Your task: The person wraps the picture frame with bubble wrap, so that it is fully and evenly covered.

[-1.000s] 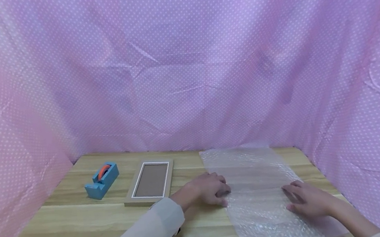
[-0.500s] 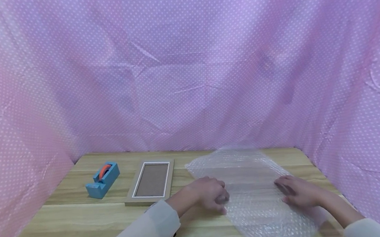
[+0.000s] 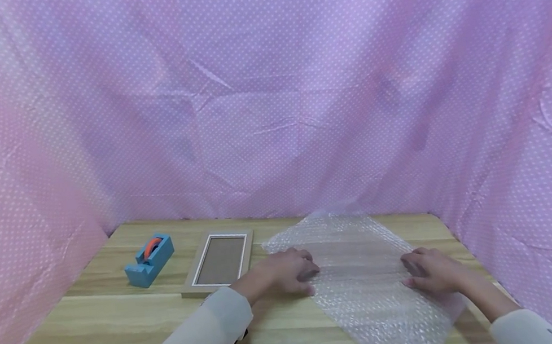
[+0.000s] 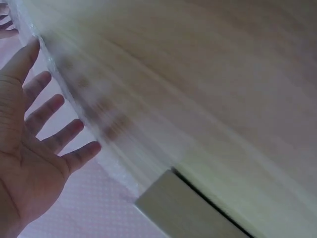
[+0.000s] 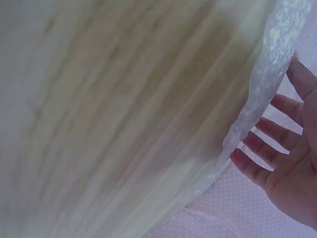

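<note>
A clear sheet of bubble wrap point(image 3: 362, 281) lies slanted on the wooden table, one far corner pointing toward the picture frame. At its left edge is my left hand point(image 3: 287, 271), fingertips right at the film. In the left wrist view, that hand's fingers point(image 4: 47, 111) are spread and loosely extended along the edge. My right hand point(image 3: 435, 270) touches the opposite edge of the sheet. Seen from the right wrist, its fingers point(image 5: 270, 134) are also extended, with the tips against the bubble wrap's border point(image 5: 247, 111).
Left of the sheet lies a picture frame point(image 3: 248, 254) with a white inner border, partly behind my left wrist. A blue tape dispenser point(image 3: 139, 274) with an orange reel stands farther left. Pink dotted cloth point(image 3: 269, 110) hangs around the table point(image 3: 96, 340).
The bubble wrap has turned from lying nearly straight to a slant, its far left corner swinging toward the picture frame. Both hands have shifted slightly left with it.
</note>
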Motion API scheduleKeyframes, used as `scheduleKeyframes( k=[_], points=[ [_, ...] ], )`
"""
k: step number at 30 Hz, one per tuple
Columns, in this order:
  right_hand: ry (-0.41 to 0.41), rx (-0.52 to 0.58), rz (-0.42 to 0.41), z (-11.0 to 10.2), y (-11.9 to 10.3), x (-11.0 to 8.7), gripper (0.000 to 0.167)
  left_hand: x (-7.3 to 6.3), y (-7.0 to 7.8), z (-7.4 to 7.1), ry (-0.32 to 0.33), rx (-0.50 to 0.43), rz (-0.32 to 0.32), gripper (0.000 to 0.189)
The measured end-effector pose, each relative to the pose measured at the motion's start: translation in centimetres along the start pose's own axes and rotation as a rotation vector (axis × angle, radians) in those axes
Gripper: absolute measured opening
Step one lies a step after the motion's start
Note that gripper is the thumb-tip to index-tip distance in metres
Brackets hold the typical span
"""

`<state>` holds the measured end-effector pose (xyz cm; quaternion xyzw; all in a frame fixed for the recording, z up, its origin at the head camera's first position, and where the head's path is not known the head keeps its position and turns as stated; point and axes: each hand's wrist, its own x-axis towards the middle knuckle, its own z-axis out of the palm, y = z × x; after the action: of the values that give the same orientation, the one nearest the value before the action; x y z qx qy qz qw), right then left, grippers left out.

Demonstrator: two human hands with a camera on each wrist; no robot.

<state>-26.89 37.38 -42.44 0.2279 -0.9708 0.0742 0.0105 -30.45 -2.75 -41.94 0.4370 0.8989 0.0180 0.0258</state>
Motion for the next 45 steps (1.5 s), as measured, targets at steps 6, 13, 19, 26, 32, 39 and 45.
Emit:
scheduleKeyframes(
  k=[6, 13, 19, 26, 32, 39, 45],
  points=[
    [0.035, 0.038, -0.041, 0.2, 0.0, 0.9, 0.062, -0.5, -0.3, -0.1, -0.013, -0.006, -0.012, 0.057],
    [0.025, 0.082, -0.065, 0.0, -0.4, 2.0, 0.059, -1.0, -0.2, 0.1, -0.025, -0.015, -0.059, 0.061],
    [0.004, 0.125, -0.086, 0.5, -0.1, 3.3, 0.06, -1.5, -0.1, 0.2, -0.029, -0.012, -0.08, 0.062],
    [0.005, 0.151, -0.088, 0.7, 0.3, 4.5, 0.059, -2.1, 0.1, 0.2, -0.007, -0.023, -0.111, 0.061],
    [0.003, 0.158, -0.049, 0.5, 0.1, 4.5, 0.06, -2.2, 0.1, 0.3, 0.006, -0.019, -0.111, 0.06],
    [0.018, 0.14, -0.007, 0.7, 0.2, 4.4, 0.062, -2.4, 0.0, 0.4, 0.011, -0.026, -0.115, 0.06],
    [-0.005, 0.14, 0.004, 0.4, 0.7, 4.3, 0.064, -2.5, 0.0, 0.2, 0.009, -0.031, -0.107, 0.059]
  ],
)
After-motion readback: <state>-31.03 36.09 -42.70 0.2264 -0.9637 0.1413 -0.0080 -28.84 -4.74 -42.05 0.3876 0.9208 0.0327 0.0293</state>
